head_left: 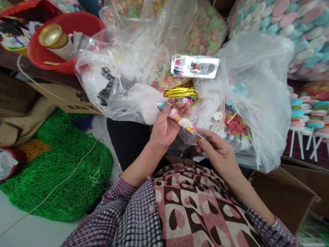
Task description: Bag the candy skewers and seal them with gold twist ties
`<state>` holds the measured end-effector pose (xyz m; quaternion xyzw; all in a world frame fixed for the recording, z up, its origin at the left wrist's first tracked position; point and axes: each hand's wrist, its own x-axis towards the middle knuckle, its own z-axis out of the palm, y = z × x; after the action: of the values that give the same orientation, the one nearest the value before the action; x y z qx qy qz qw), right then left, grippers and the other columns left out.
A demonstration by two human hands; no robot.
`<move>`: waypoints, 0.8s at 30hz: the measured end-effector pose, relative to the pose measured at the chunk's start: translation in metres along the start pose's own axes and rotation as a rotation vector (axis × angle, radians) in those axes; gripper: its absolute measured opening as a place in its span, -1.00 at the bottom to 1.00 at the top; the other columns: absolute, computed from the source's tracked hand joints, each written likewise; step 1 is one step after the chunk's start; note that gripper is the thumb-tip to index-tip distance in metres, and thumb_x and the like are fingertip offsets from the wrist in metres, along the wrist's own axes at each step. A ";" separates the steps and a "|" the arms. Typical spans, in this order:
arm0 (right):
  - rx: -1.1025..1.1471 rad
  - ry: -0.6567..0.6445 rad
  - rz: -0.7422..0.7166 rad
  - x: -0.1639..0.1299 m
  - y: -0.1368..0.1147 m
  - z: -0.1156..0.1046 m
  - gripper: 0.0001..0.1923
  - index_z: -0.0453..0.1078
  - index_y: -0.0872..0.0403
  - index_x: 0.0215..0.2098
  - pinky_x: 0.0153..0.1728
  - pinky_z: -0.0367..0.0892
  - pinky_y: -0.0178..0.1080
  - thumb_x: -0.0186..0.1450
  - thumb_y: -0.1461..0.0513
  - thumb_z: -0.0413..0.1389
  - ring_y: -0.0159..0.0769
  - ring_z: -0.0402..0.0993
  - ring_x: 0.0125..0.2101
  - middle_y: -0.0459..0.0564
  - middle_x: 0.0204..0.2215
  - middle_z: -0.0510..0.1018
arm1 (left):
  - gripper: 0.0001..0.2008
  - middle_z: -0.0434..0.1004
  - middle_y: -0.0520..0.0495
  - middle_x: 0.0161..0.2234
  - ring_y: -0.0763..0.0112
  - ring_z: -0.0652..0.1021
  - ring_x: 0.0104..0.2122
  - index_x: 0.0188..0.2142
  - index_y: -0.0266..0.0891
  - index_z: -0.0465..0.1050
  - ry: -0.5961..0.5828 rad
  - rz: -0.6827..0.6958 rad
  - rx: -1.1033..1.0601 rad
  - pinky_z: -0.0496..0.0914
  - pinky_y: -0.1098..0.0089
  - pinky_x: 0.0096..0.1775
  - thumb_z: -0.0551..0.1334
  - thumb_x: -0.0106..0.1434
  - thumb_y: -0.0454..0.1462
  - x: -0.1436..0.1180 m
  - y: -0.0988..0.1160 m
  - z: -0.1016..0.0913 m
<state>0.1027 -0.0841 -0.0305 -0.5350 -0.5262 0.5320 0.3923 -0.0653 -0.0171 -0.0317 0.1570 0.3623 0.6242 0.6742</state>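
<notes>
A candy skewer (pixel 183 120) with pink, white and orange pieces, seemingly in a clear wrapper, lies slantwise between my hands. My left hand (pixel 164 129) is curled around its upper part. A small teal bit (pixel 161 105) shows by the left thumb; I cannot make out what it is. The fingers of my right hand (pixel 218 147) pinch the thin white stick at the lower end. Just beyond the hands lies a bundle of gold twist ties (pixel 180 92). Above it rests a stack of printed silvery wrappers (pixel 195 67).
Clear plastic bags (pixel 120 79) spread over the work surface. Red ring candies (pixel 235 125) sit in the right one. Marshmallow skewers (pixel 298 116) stand at far right, below a large marshmallow bag (pixel 308 34). A red basin (pixel 38 51) is at left, green cord (pixel 64 171) on the floor.
</notes>
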 end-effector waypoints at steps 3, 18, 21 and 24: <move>-0.039 -0.018 -0.021 -0.001 0.003 0.001 -0.62 0.52 -0.06 0.06 -0.40 0.51 -0.19 0.31 0.04 0.19 -0.34 0.47 -0.48 -0.05 -0.34 0.59 | -0.78 0.59 -0.01 -0.24 0.26 0.55 0.09 -0.21 -0.13 0.43 -0.012 -0.063 -0.030 0.44 0.15 0.10 0.11 0.42 -0.09 -0.003 -0.003 0.003; -0.320 -0.124 -0.293 0.005 0.003 -0.004 -0.72 0.56 -0.03 0.00 -0.31 0.50 -0.21 0.37 0.15 0.11 -0.28 0.52 -0.37 -0.01 -0.33 0.59 | -0.78 0.58 0.00 -0.30 0.26 0.61 -0.03 -0.25 -0.13 0.40 -0.082 -0.107 -0.038 0.47 0.18 0.02 0.15 0.39 -0.06 -0.005 -0.008 0.003; -0.344 -0.128 -0.380 0.007 0.006 -0.003 -0.75 0.58 -0.03 -0.05 -0.29 0.49 -0.24 0.39 0.19 0.09 -0.30 0.55 -0.33 0.00 -0.26 0.61 | -0.75 0.57 0.02 -0.33 0.30 0.62 -0.07 -0.29 -0.14 0.39 -0.030 -0.154 -0.059 0.45 0.20 0.04 0.12 0.42 -0.07 -0.004 -0.008 0.004; -0.368 -0.111 -0.457 0.007 0.010 -0.002 -0.77 0.57 0.00 -0.09 -0.31 0.48 -0.28 0.40 0.22 0.08 -0.32 0.55 -0.34 -0.01 -0.28 0.61 | -0.72 0.54 0.05 -0.40 0.39 0.64 -0.22 -0.32 -0.18 0.38 -0.038 -0.166 -0.143 0.45 0.21 0.04 0.03 0.47 -0.15 -0.004 -0.008 0.005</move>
<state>0.1048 -0.0782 -0.0415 -0.4349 -0.7413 0.3541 0.3688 -0.0560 -0.0211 -0.0325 0.0898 0.3155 0.5874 0.7399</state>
